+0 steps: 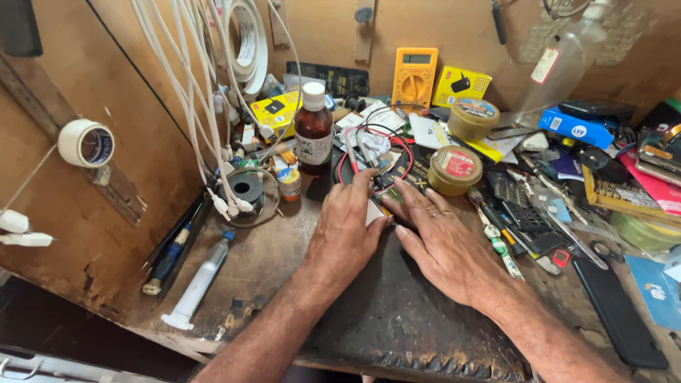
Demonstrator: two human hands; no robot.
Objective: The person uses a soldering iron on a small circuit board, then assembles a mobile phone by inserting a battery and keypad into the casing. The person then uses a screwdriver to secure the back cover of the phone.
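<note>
Head view — small white piece (374, 211) between both hands' fingertips.

Both hands are lying flat on the dark mat (397, 312) of a cluttered wooden counter (262, 262). The left hand (345, 230) and the right hand (443, 245) are meeting over a small white piece (374, 211), their fingers (365, 186) touching it from either side; what it is cannot be told. Red and black wires (386, 142) are looping just beyond the fingertips. A brown bottle with a white cap (313, 128) is standing upright to the left, near a solder spool (245, 188). A syringe (198, 284) is lying further left. A yellow multimeter (415, 76) is leaning against the back wall, and two round tins (455, 169) are sitting to the right.
</note>
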